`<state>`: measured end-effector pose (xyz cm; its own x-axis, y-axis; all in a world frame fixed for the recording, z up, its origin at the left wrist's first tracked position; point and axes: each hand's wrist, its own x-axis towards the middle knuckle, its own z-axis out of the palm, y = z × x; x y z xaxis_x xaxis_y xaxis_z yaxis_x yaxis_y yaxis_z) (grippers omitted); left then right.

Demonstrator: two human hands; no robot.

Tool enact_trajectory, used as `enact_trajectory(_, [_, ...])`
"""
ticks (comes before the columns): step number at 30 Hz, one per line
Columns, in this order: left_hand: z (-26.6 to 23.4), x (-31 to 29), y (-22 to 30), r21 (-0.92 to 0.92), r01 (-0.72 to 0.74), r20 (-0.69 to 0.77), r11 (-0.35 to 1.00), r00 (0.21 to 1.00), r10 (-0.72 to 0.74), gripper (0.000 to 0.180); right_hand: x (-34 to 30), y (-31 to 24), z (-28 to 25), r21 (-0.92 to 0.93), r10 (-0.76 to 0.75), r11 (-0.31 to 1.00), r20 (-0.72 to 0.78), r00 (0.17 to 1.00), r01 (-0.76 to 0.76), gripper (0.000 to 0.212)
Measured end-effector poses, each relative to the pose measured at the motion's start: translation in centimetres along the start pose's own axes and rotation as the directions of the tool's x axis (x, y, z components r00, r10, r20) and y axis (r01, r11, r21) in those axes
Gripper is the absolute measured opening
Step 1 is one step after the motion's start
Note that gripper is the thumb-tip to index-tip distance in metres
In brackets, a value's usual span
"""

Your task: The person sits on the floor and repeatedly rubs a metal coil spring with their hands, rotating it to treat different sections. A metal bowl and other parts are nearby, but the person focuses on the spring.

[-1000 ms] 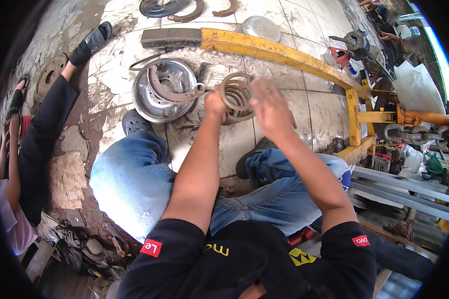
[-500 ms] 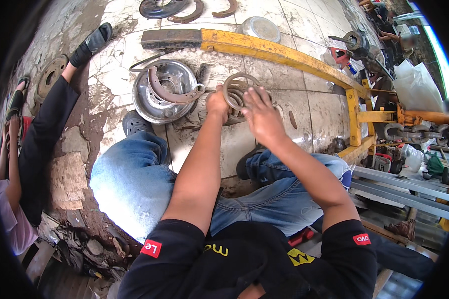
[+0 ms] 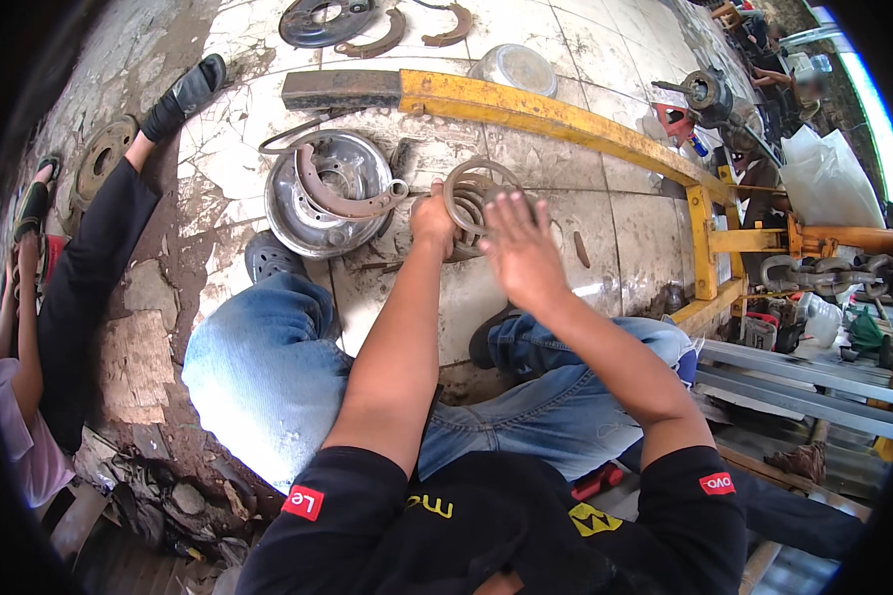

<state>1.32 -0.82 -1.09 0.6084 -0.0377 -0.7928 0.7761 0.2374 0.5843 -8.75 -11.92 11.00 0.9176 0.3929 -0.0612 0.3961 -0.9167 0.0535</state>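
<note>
My left hand (image 3: pixel 434 220) is closed on the left side of a greyish-brown metal coil spring (image 3: pixel 450 198), whose round turns stand one behind another just above the floor. Against its right side lies my right hand (image 3: pixel 519 248), fingers stretched out and flat. A dark patch shows behind those fingers; I cannot make out what it is. Left of the spring, a round metal brake backing plate (image 3: pixel 290 220) rests on the tiles. A curved, rusty brake shoe (image 3: pixel 319 190) lies across it, its looped end pointing toward my left hand.
A yellow steel frame (image 3: pixel 526 107) runs beyond my hands and down the right side. Farther off are a round pale container (image 3: pixel 516 69), a dark backing plate (image 3: pixel 324 22) and loose brake shoes (image 3: pixel 375 38). Another person's leg (image 3: pixel 104 283) stretches along the left. Heavy chain (image 3: pixel 829 273) lies right.
My right hand has shifted slightly down and its fingers have moved along the spring's right side. My left hand keeps its hold, and the spring's front ring has tilted a little.
</note>
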Motion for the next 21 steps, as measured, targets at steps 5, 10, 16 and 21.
enact_trajectory(5, [-0.2, 0.5, -0.2, -0.026, -0.024, -0.018, 0.999, 1.000, 0.024, 0.067, 0.6, 0.8, 0.4, 0.178, -0.008, 0.984, -0.101, 0.995, 0.026, 0.053])
enact_trajectory(10, [-0.6, 1.3, -0.8, -0.227, -0.048, 0.009, 0.973, 0.999, 0.051, 0.061, -0.5, -0.1, 0.3, 0.283, -0.110, 0.952, -0.055, 0.992, 0.121, 0.048])
enact_trajectory(16, [-0.6, 1.1, -0.3, -0.080, -0.026, -0.002, 0.996, 1.000, 0.026, 0.062, 0.2, -0.4, 0.0, 0.257, -0.040, 0.965, -0.074, 0.996, 0.058, 0.045])
enact_trajectory(21, [0.2, 0.5, -0.7, -0.074, -0.031, -0.012, 0.997, 0.999, 0.030, 0.069, 1.2, 2.4, 0.3, 0.125, -0.014, 0.992, -0.073, 0.997, 0.023, 0.048])
